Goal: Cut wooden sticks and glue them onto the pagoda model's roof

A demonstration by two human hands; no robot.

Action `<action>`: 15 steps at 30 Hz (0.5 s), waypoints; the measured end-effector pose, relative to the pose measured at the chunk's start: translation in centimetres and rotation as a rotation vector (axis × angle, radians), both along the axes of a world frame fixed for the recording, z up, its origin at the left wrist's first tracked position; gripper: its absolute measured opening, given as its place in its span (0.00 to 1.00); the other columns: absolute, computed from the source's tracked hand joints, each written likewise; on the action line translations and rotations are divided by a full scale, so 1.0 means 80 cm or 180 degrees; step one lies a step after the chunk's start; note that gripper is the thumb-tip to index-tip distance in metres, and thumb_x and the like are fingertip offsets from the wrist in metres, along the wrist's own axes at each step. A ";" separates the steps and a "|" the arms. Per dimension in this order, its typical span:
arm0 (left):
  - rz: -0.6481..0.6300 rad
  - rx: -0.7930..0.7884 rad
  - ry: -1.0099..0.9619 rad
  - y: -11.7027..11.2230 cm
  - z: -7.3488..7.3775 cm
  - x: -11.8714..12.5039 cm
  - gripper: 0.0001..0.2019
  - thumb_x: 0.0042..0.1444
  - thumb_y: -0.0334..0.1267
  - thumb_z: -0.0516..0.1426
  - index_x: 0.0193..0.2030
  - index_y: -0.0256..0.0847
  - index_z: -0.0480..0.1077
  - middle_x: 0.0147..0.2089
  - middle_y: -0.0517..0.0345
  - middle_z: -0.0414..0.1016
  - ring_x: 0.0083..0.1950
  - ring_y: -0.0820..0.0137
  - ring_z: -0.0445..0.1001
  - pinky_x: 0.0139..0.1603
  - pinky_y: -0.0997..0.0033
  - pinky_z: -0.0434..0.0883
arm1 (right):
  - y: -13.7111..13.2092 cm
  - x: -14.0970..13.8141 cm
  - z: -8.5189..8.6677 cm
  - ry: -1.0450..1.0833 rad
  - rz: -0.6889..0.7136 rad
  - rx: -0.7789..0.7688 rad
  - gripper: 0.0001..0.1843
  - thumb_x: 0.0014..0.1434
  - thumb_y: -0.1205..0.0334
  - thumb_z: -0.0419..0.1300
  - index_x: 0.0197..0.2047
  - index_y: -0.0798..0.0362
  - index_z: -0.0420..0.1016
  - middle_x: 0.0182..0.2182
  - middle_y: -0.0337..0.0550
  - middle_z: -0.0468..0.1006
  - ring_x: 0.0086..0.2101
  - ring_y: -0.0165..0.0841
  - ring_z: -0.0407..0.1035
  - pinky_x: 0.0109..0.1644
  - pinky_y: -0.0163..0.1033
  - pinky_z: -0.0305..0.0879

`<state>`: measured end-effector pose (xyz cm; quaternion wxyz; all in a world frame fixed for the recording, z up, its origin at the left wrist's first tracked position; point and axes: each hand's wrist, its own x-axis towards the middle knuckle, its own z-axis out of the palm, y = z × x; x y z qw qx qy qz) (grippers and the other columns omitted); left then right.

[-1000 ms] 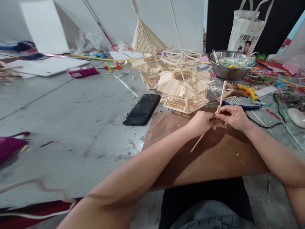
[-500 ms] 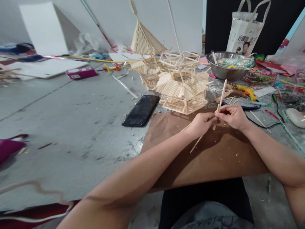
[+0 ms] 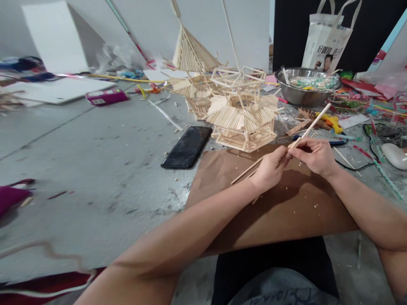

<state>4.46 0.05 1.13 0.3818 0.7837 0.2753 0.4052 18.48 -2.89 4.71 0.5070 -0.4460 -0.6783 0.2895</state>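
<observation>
- Flat stick [image 3: 313, 123]: pale raw wood, straight and narrow, pinched at its lower end, free end slanting up and to the right, in the air over the far edge of the brown paper
- Right hand [image 3: 313, 154]: thumb and forefinger pressed together on that lower end, remaining fingers curled under, knuckles up
- Thin skewer [image 3: 247, 171]: slimmer and rounder, same pale wood, gripped at its upper end, the rest pointing down and to the left, held clear above the paper
- Left hand [image 3: 271, 167]: fingers closed around the skewer's upper end, fingertips touching those of the right hand where the two pieces meet
- Brown paper [image 3: 286, 216]: matte kraft sheet, lying flat under both hands, dotted with pale crumbs
- Stick model [image 3: 244, 120]: tiered, roofs made of sticks laid side by side, open lattice frame on top, standing just beyond the paper, near the hands but untouched
- Pointed roof [image 3: 190, 53]: steep cone of the same sticks, further back on a second model
- Black phone [image 3: 187, 147]: glossy flat slab, screen up, just beside the paper's far left corner
- Steel bowl [image 3: 302, 98]: round, shiny, holding green and clear bits, well beyond the right hand
- White tote bag [image 3: 327, 42]: upright behind the bowl, printed front, thin handles
- Grey surface [image 3: 95, 148]: rough, speckled and scuffed, spreading to the left of the paper
</observation>
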 end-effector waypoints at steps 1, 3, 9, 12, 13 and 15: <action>0.0052 0.0056 -0.0001 0.000 0.002 0.000 0.12 0.57 0.41 0.45 0.24 0.39 0.54 0.21 0.65 0.55 0.23 0.79 0.53 0.26 0.78 0.57 | 0.000 0.000 0.000 -0.0050 -0.0099 0.0027 0.08 0.48 0.57 0.60 0.26 0.53 0.73 0.24 0.38 0.75 0.25 0.27 0.68 0.30 0.34 0.65; 0.0091 0.0150 0.0042 0.001 0.005 0.000 0.10 0.56 0.39 0.46 0.25 0.39 0.55 0.22 0.65 0.56 0.24 0.79 0.53 0.27 0.78 0.57 | 0.003 0.002 0.000 -0.0208 -0.0166 -0.0058 0.10 0.48 0.55 0.59 0.26 0.54 0.74 0.23 0.38 0.75 0.22 0.26 0.65 0.27 0.33 0.63; 0.0401 -0.0031 -0.0001 0.015 0.019 -0.006 0.10 0.56 0.34 0.47 0.23 0.38 0.57 0.21 0.65 0.55 0.23 0.79 0.54 0.25 0.79 0.56 | 0.026 0.040 0.007 -0.1571 -0.0780 -0.0242 0.16 0.52 0.51 0.54 0.35 0.54 0.73 0.26 0.42 0.75 0.22 0.28 0.65 0.26 0.34 0.59; 0.0232 -0.0957 -0.0280 0.020 0.028 -0.009 0.11 0.57 0.35 0.45 0.24 0.38 0.56 0.18 0.67 0.52 0.18 0.81 0.51 0.19 0.80 0.52 | 0.035 0.069 0.011 -0.3144 -0.1591 -0.0555 0.15 0.51 0.50 0.53 0.31 0.52 0.72 0.29 0.45 0.75 0.28 0.34 0.67 0.29 0.37 0.57; 0.0088 -0.1292 -0.0422 0.021 0.030 -0.010 0.11 0.58 0.34 0.45 0.24 0.39 0.56 0.18 0.68 0.51 0.17 0.81 0.50 0.18 0.80 0.51 | 0.036 0.078 0.011 -0.3563 -0.1687 -0.0767 0.16 0.51 0.48 0.53 0.29 0.52 0.71 0.30 0.46 0.75 0.30 0.36 0.67 0.28 0.38 0.56; -0.0193 -0.1782 -0.0686 0.020 0.033 -0.011 0.11 0.58 0.34 0.45 0.25 0.39 0.55 0.17 0.69 0.50 0.16 0.82 0.50 0.17 0.81 0.50 | 0.039 0.090 0.010 -0.4150 -0.1616 -0.1293 0.20 0.49 0.44 0.53 0.27 0.52 0.71 0.30 0.48 0.75 0.31 0.39 0.67 0.28 0.38 0.56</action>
